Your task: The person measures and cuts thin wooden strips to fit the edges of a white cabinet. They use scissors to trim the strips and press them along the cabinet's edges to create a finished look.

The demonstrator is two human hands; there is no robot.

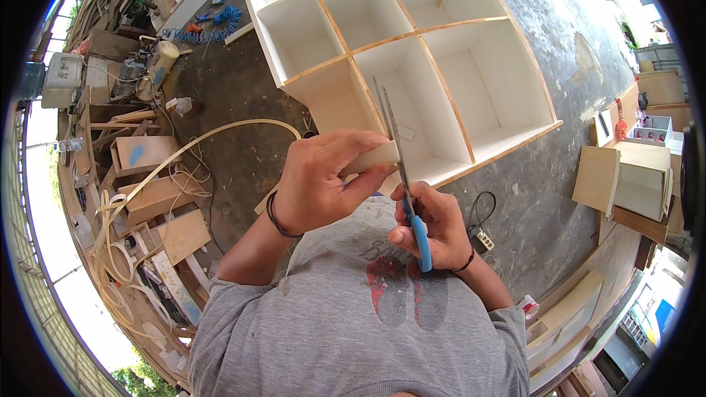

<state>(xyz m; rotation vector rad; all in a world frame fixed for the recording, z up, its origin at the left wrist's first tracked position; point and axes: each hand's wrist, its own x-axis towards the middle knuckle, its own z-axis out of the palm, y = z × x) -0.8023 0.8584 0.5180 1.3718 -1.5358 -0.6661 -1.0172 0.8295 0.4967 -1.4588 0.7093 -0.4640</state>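
My left hand (323, 180) pinches a long cream strip of edge banding (371, 159) between thumb and fingers. The strip's end pokes out toward the right. In my right hand (439, 226) is a pair of scissors (420, 239) with blue handles, held upright with the blades pointing away from me. The blades are slightly apart and cross right at the strip's end. Whether they touch it I cannot tell. Beyond my hands lies a white cabinet (507, 81) with several open compartments, its front edges light brown.
A loose tangle of banding (118, 250) hangs at the left among wood offcuts (180, 239). An air compressor (158, 66) and a coiled blue hose (213, 26) are at the far left. A power strip (483, 239) lies right of my hand; small cabinets (638, 184) stand farther right.
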